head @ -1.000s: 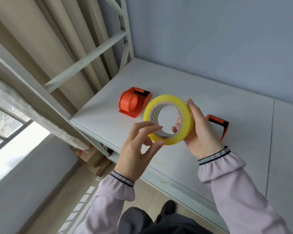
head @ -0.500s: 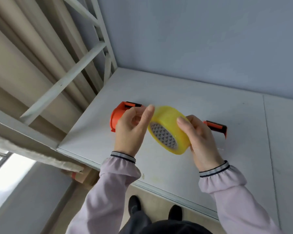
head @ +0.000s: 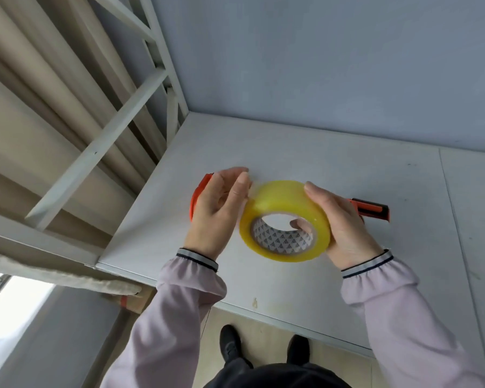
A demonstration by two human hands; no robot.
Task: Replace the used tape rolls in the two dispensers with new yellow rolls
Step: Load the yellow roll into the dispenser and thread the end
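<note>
Head view: yellow roll held above counter, clear of it, gripped by right hand, one finger poking through patterned core. Left hand at roll's left edge, fingertips pinching there; tape end too blurred to confirm. Orange dispenser on counter, mostly hidden behind left hand; second dispenser behind right hand.

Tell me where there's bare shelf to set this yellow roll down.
Bare board runs along the back wall, and there is more right of the seam. It is crowded mid-shelf: one orange dispenser sits behind the left hand, the other dispenser behind the right hand holding the roll.
</note>
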